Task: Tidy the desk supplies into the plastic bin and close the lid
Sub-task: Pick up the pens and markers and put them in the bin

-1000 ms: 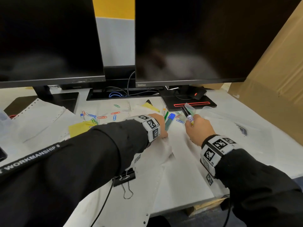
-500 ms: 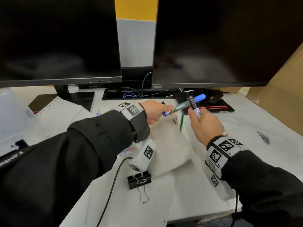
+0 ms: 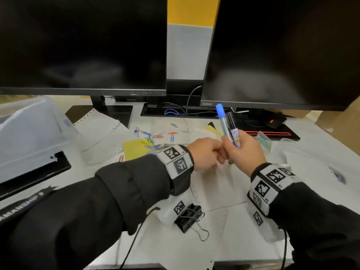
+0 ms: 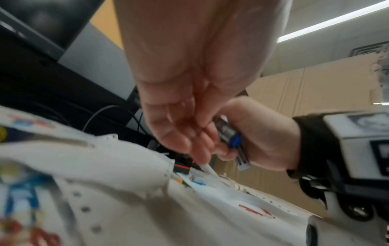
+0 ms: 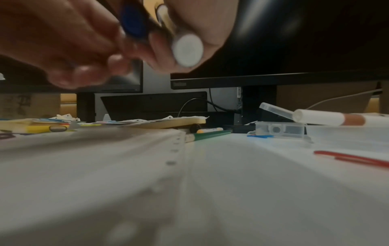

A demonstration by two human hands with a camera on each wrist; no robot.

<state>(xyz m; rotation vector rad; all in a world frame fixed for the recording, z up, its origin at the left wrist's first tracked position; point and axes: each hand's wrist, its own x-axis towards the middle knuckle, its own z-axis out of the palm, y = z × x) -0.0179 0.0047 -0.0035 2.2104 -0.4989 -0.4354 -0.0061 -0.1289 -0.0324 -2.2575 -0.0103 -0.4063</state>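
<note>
My right hand (image 3: 236, 148) grips two markers upright above the papers: a blue-capped marker (image 3: 222, 121) and a black marker with a purple label (image 3: 232, 127). Their lower ends show as a blue end (image 5: 134, 21) and a white end (image 5: 187, 50) in the right wrist view. My left hand (image 3: 212, 154) is right beside it, its fingertips (image 4: 202, 149) touching the right hand's fingers below the markers and curled round nothing. The clear plastic bin (image 3: 29, 133) stands at the far left of the desk, under the left monitor.
Coloured paper clips (image 3: 155, 136) and yellow sticky notes (image 3: 134, 149) lie on the loose papers behind my left wrist. A black binder clip (image 3: 189, 217) sits near the front. A green pencil (image 5: 210, 134) and a small clear case (image 5: 280, 129) lie to the right. Two monitors stand behind.
My left hand brought the blue-capped marker over to my right hand, which now holds it upright with the black one. The view swung left, and the bin shows more.
</note>
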